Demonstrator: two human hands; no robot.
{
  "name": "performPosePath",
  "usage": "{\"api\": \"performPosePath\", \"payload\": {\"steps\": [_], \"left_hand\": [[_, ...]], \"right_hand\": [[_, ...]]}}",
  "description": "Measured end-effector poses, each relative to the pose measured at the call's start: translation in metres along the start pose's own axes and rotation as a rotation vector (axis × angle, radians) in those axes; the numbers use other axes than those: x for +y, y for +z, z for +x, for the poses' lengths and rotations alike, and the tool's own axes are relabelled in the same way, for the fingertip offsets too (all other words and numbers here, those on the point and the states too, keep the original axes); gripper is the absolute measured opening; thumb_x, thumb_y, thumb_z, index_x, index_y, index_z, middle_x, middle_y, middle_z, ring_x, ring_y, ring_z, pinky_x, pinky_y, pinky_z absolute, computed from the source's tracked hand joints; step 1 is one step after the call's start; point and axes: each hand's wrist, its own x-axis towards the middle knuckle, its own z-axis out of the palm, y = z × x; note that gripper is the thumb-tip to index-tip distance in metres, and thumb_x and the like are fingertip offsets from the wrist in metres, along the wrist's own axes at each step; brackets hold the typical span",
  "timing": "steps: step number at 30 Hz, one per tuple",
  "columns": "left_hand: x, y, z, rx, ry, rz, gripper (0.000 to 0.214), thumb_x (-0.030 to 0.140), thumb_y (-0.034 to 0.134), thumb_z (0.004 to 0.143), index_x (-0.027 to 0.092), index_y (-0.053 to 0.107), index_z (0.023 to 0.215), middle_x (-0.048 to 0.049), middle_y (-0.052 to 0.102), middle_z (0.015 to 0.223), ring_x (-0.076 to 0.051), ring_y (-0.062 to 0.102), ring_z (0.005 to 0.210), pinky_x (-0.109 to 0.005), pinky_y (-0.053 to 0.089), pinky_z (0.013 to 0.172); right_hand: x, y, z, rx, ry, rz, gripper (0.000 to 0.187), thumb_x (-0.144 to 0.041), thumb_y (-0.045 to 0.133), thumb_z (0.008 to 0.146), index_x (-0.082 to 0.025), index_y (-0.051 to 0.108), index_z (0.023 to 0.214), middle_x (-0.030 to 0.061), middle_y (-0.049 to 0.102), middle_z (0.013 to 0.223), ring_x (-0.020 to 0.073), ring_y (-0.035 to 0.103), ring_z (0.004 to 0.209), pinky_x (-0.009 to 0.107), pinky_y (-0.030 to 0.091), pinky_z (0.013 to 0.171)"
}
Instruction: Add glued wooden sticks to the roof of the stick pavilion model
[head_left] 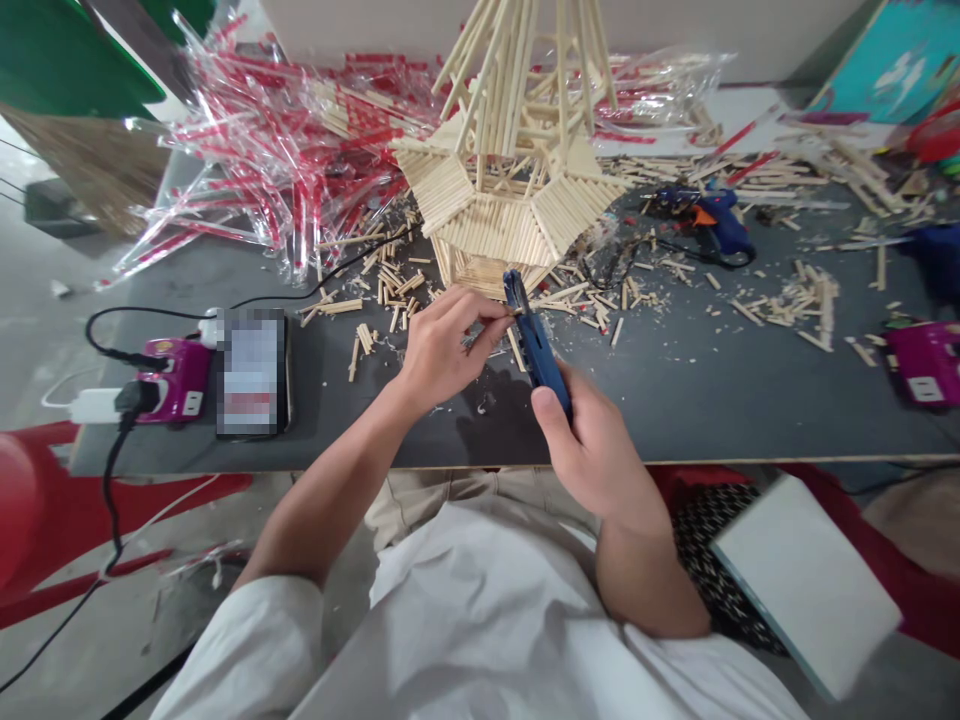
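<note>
Since both hands are working right up against each other, the left hand (442,345) is the one to watch: its fingers (480,318) are pressed together, pinching a tiny wooden stick (517,311) at the tip of a blue hand tool (536,340). Can't tell if it's cutters or pliers from here. The stick lies roughly crosswise, running from the left fingertips to the tool tip, so the left hand is nearest. The right hand (592,450) has its fingers wrapped around the tool, whose long axis tilts up toward the wooden stick tower (510,215) on the bench (675,400). The tip sits just in front of the tower, with a blue glue gun (709,225) off to the tower's right.
</note>
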Motion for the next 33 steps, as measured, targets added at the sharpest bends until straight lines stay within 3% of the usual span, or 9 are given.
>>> {"api": "performPosePath", "payload": {"steps": [7,12,16,25,33], "left_hand": [[-0.002,0.001,-0.001,-0.001,-0.017,0.016,0.006,0.02,0.066,0.096,0.019,0.067,0.09,-0.0008,0.071,0.082,-0.011,0.064,0.073,-0.024,0.051,0.068],[-0.004,0.003,-0.002,0.007,-0.025,0.022,0.005,0.018,0.067,0.096,0.019,0.068,0.091,0.0001,0.069,0.081,-0.011,0.061,0.07,-0.024,0.049,0.067],[-0.004,0.004,-0.002,0.019,-0.035,0.028,0.005,0.019,0.067,0.095,0.019,0.068,0.091,-0.0003,0.07,0.081,-0.01,0.063,0.072,-0.022,0.049,0.067],[-0.003,0.005,-0.003,0.018,-0.071,0.009,0.008,0.022,0.066,0.096,0.018,0.068,0.089,-0.0009,0.074,0.084,-0.009,0.063,0.067,-0.023,0.049,0.066],[0.0,0.007,-0.003,0.03,-0.059,0.043,0.004,0.022,0.065,0.097,0.02,0.066,0.093,0.0004,0.072,0.086,-0.009,0.063,0.069,-0.022,0.048,0.067]], "right_hand": [[0.006,0.009,0.001,0.062,0.023,-0.021,0.048,-0.057,0.043,0.104,-0.02,0.061,0.129,0.0146,0.068,0.121,0.0306,0.063,0.115,0.045,0.047,0.099],[0.006,0.006,0.005,0.044,0.091,-0.028,0.046,-0.062,0.044,0.103,-0.022,0.065,0.109,0.0098,0.072,0.098,0.0273,0.067,0.093,0.038,0.047,0.082],[0.005,0.007,0.005,0.047,0.082,-0.05,0.042,-0.061,0.044,0.103,-0.023,0.062,0.105,0.0068,0.071,0.087,0.025,0.066,0.081,0.035,0.043,0.072],[0.013,0.021,0.002,0.136,0.045,-0.106,0.046,-0.06,0.041,0.103,-0.02,0.058,0.115,0.014,0.072,0.103,0.0312,0.068,0.096,0.041,0.048,0.082],[0.015,0.016,0.003,0.103,0.047,-0.097,0.047,-0.059,0.039,0.104,-0.018,0.06,0.115,0.0127,0.071,0.096,0.0309,0.069,0.093,0.041,0.048,0.081]]}}
